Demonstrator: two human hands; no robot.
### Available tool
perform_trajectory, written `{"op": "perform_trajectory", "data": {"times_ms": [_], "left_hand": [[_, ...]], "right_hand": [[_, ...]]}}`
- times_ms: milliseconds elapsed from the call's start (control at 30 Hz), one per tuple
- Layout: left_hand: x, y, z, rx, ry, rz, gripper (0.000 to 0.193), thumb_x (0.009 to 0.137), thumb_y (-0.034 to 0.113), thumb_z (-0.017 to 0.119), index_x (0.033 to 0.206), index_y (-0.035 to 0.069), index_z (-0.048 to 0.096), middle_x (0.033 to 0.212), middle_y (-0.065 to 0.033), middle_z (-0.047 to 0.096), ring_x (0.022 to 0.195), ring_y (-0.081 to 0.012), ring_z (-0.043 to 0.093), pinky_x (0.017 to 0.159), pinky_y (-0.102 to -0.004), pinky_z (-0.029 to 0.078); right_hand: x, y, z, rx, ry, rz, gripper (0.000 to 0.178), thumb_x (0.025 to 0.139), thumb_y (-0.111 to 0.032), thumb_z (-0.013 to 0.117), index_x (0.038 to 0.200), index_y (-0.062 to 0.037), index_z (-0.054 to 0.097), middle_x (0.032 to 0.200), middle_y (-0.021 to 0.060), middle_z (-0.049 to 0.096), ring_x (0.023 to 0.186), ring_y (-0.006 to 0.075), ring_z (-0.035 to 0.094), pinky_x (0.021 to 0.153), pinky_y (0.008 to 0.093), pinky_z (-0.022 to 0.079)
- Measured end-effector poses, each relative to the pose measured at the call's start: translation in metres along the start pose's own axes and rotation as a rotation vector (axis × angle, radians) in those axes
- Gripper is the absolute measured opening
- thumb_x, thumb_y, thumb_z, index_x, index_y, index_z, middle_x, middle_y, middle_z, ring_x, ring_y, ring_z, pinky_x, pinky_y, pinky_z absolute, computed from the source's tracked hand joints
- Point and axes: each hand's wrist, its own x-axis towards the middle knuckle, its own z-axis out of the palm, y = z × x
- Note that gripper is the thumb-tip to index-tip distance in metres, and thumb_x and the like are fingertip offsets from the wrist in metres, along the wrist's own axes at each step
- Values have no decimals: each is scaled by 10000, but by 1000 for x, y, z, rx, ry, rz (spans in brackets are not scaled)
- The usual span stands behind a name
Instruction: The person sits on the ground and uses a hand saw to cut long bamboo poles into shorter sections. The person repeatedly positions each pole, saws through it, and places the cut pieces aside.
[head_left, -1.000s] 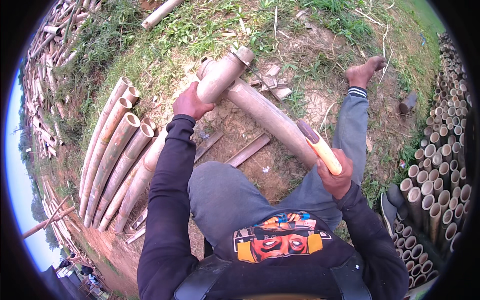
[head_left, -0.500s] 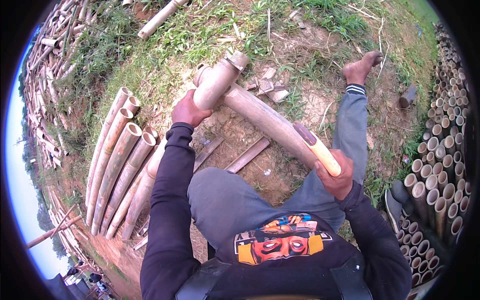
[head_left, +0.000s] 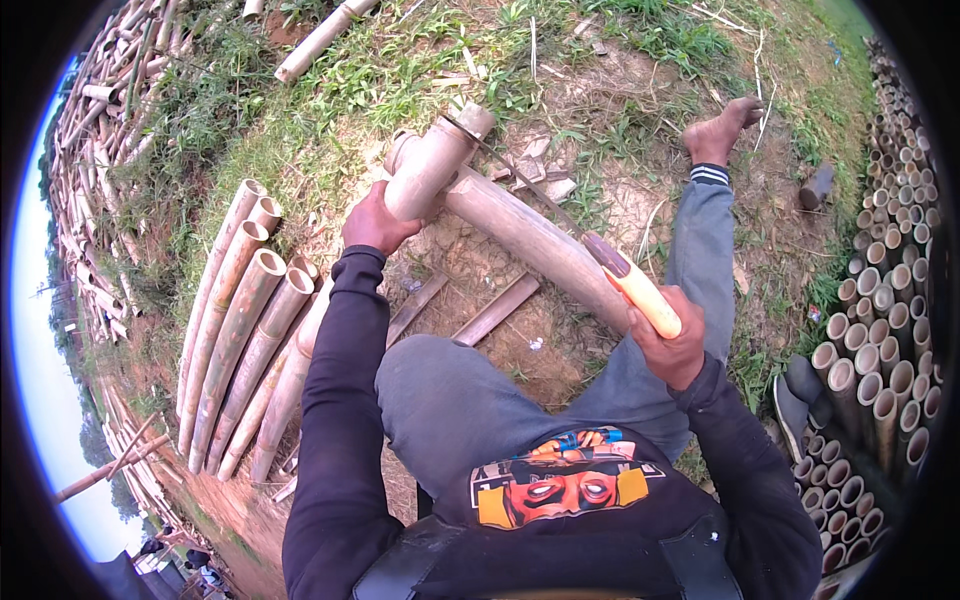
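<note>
My left hand (head_left: 375, 222) is wrapped round a short bamboo section (head_left: 420, 185), near its lower end. That section lies slantwise across a longer, thicker bamboo pole (head_left: 540, 240), which runs down toward my right leg. In my right hand (head_left: 668, 342) is a handsaw (head_left: 645, 295) with a pale yellow-orange handle and a dark brown part ahead of it. Its thin blade stretches up and left, meeting the short section near its far end, close to a node. How deep the blade sits in the bamboo I cannot tell.
Cut bamboo poles (head_left: 235, 330) lean together on the left. Two split strips (head_left: 495, 310) lie before my knee, with wood offcuts (head_left: 545, 170) beyond. Many stacked tubes (head_left: 880, 340) line the right side, near a dark shoe (head_left: 790, 415). A large bamboo heap (head_left: 95, 180) rises far left.
The saw has shifted slightly in my right hand's grip direction, upward, and its blade now shows as a thin line reaching the short bamboo section. My left hand keeps its hold.
</note>
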Motion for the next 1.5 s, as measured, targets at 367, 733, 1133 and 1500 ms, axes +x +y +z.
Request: {"op": "perform_trajectory", "data": {"times_ms": [367,733,1133,1500], "left_hand": [[-3,6,-6,41,-21,-32,866,674,488,906,1391,112,600,1145,-211,777,1051,-404,762,924,-501,602],[4,-1,6,39,-11,-39,900,670,443,916,1431,81,599,1156,-233,775,1062,-406,763,929,-487,601],[9,-10,9,14,-10,6,921,674,480,903,1451,96,589,1158,-225,779,1056,-394,767,934,-486,607],[8,0,-3,53,-42,-31,914,673,486,903,1443,103,592,1149,-227,776,1061,-407,762,938,-498,605]], "right_hand": [[155,39,125,-81,-78,-59,273,970,-291,782,992,-46,662,747,180,699,674,385,720,617,459,557],[132,39,104,6,-31,-119,228,960,-241,802,998,-55,678,740,163,698,629,357,716,590,430,558],[18,-4,-8,-21,-28,-22,209,905,-93,835,1052,-1,717,839,144,724,708,312,754,639,382,571],[74,63,77,67,-94,-7,224,932,-179,821,1015,-27,678,789,156,704,680,316,736,617,405,552]]}}
